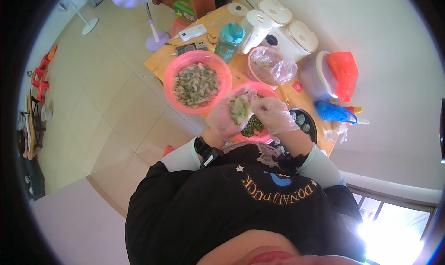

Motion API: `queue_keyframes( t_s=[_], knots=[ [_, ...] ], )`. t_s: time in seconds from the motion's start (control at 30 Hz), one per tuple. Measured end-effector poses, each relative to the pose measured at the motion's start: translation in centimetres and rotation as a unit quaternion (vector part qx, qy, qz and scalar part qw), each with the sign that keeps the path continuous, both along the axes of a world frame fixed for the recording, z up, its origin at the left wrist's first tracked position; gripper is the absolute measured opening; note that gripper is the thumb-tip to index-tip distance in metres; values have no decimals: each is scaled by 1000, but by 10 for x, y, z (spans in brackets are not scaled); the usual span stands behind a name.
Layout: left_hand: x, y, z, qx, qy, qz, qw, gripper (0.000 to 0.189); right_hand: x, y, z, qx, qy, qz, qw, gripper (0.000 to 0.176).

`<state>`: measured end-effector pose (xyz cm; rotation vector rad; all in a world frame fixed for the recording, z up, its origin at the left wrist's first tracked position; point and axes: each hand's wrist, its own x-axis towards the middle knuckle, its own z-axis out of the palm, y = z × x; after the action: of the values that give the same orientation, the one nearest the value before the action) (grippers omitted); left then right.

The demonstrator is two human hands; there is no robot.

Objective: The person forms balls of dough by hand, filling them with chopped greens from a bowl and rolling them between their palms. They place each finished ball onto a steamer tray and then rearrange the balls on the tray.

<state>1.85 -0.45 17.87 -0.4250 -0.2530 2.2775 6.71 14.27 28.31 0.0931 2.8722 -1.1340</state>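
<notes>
My left hand (221, 119), in a clear plastic glove, cups a pale lump of filling (239, 109) flecked with chopped green. Close on its right is my right hand (276, 115), also gloved, its fingers curled together near the lump; what they pinch, if anything, is hidden. Below both hands stands a pink bowl (266, 139) with dark green chopped greens (252, 127), partly covered by the hands. Another pink bowl (168, 86), to the left, holds a white and green chopped mixture (195, 85). Several greenish balls (301, 120) lie in a dark round pan (314, 131) beside my right wrist.
On the wooden table (160, 61) are a teal bottle (226, 44), a phone (192, 47), a plastic-lined bowl (271, 68) and a white appliance (283, 40). A bucket (315, 75) with a red bag (342, 75) and a blue bag (331, 112) stand right. A fan (150, 24) stands beyond.
</notes>
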Motion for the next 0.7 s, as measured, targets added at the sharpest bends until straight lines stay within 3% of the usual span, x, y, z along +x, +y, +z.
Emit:
queue_keyframes(
  t_s=[0.1,0.17,0.2,0.3,0.37,0.5,0.57,0.7],
  knots=[
    [1,-9,22,-19,13,0,1000,65,-4,-6,14,65,-43,31,996,25],
    [3,-12,21,-34,38,-5,999,70,-4,-1,5,147,67,163,973,19],
    [2,-14,16,-27,79,-21,996,74,-5,-5,8,148,66,162,973,19],
    [6,-13,16,-25,132,-65,989,81,-4,-16,16,172,38,200,964,24],
    [6,-10,26,-32,144,-89,985,85,-4,-15,16,250,47,190,948,39],
    [10,4,17,-127,148,-150,969,86,-8,-4,1,235,-3,220,947,35],
    [8,9,3,-153,154,-165,962,81,-10,-7,10,219,-133,192,947,36],
    [6,14,-19,-200,201,-216,934,89,-8,2,6,170,-152,206,952,34]
  ],
)
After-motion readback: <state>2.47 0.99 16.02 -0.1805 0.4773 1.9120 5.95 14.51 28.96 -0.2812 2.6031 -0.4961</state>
